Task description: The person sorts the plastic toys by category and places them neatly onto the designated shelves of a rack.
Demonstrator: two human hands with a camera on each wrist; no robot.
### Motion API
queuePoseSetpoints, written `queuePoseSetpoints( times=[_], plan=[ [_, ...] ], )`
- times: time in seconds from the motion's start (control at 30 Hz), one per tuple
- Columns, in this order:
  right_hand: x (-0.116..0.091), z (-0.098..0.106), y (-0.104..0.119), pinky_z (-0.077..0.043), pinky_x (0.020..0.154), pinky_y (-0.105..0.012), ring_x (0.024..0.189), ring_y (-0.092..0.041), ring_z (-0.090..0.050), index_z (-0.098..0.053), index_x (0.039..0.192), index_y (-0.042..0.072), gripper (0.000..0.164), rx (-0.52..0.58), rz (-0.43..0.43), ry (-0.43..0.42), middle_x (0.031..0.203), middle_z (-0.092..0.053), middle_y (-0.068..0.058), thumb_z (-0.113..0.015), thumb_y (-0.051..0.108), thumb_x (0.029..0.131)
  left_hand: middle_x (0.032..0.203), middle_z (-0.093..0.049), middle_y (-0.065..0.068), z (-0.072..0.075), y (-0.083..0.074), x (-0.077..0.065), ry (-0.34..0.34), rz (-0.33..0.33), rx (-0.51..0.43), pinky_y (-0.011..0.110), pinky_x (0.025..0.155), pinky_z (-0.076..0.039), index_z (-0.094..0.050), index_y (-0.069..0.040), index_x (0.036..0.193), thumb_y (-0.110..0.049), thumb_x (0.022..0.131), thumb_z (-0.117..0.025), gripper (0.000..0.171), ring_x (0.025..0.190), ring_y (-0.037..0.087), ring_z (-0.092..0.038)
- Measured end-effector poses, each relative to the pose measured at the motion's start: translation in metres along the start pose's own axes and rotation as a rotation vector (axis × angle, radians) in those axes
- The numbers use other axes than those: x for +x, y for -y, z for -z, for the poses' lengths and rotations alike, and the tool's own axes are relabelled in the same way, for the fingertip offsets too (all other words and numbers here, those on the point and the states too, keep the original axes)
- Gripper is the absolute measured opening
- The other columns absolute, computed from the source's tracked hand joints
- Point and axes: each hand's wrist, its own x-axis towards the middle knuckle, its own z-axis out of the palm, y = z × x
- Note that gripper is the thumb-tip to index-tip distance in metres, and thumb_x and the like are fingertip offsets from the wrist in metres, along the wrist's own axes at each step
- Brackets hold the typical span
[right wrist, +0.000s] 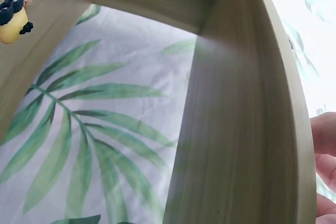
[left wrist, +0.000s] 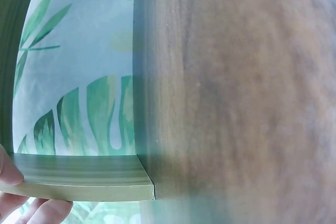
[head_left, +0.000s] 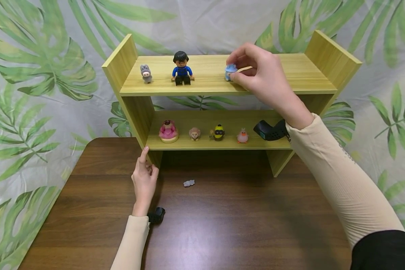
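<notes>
My right hand (head_left: 261,71) pinches a small light-blue figurine (head_left: 230,72) with a hat-like top between thumb and fingers, close over the upper board of a two-tier wooden shelf (head_left: 212,90). In the right wrist view the board's edge hides the figurine, and only fingertips (right wrist: 324,135) show. At the shelf's lower left, my left hand (head_left: 144,183) grips the side panel (left wrist: 79,190), thumb on one face and fingers on the other. Also on the upper board are a grey rabbit-eared figurine (head_left: 146,74) and a black-haired toy figure (head_left: 182,69) in blue, sitting.
The lower board bears a pink bear figurine (head_left: 168,132), a tan round-headed figurine (head_left: 194,133), a yellow-and-black figurine (head_left: 218,132) and a pale pink one (head_left: 242,136). A small whitish figurine (head_left: 189,183) lies on the brown table (head_left: 222,225). Leaf-print cloth (head_left: 30,75) hangs behind.
</notes>
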Motion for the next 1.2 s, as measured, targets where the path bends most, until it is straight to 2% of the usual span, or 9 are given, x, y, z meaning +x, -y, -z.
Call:
queuePoseSetpoints(
  times=[0.33,0.77,0.93,1.2],
  plan=[
    [-0.003,0.004,0.000,-0.047,0.087,-0.028,0.103,-0.017,-0.057,-0.060,0.109,-0.001,0.025,0.027,0.014,-0.035,0.109,-0.060,-0.010,-0.065,-0.002,0.085,0.078,-0.045,0.015,0.002,-0.002,-0.001,0.011,0.011,0.003,0.039,0.052,-0.038,-0.034,-0.031,0.142,0.016,0.079,-0.055,0.082,0.058,0.020,-0.044],
    [-0.013,0.008,-0.004,-0.047,0.083,-0.026,0.099,-0.015,-0.058,-0.062,0.108,-0.001,0.023,0.079,0.072,-0.126,0.107,-0.061,-0.008,-0.064,-0.004,0.085,0.078,-0.046,0.015,0.002,-0.002,0.000,0.010,0.010,-0.001,0.038,0.052,-0.037,-0.034,-0.032,0.142,0.016,0.079,-0.055,0.082,0.057,0.019,-0.043],
    [-0.020,0.010,-0.005,-0.048,0.082,-0.027,0.096,-0.016,-0.059,-0.061,0.106,-0.005,0.021,0.108,0.125,-0.140,0.103,-0.062,-0.008,-0.063,-0.004,0.085,0.079,-0.047,0.015,0.002,-0.002,0.000,0.012,0.016,-0.008,0.039,0.052,-0.039,-0.035,-0.031,0.142,0.015,0.078,-0.055,0.081,0.058,0.021,-0.047],
    [-0.028,0.009,-0.004,-0.048,0.082,-0.027,0.097,-0.017,-0.059,-0.062,0.106,-0.005,0.021,0.131,0.137,-0.140,0.105,-0.063,-0.008,-0.063,-0.005,0.085,0.080,-0.048,0.015,0.001,-0.002,0.000,0.012,0.018,-0.008,0.039,0.052,-0.040,-0.035,-0.031,0.141,0.016,0.078,-0.056,0.082,0.058,0.022,-0.049]
  ],
)
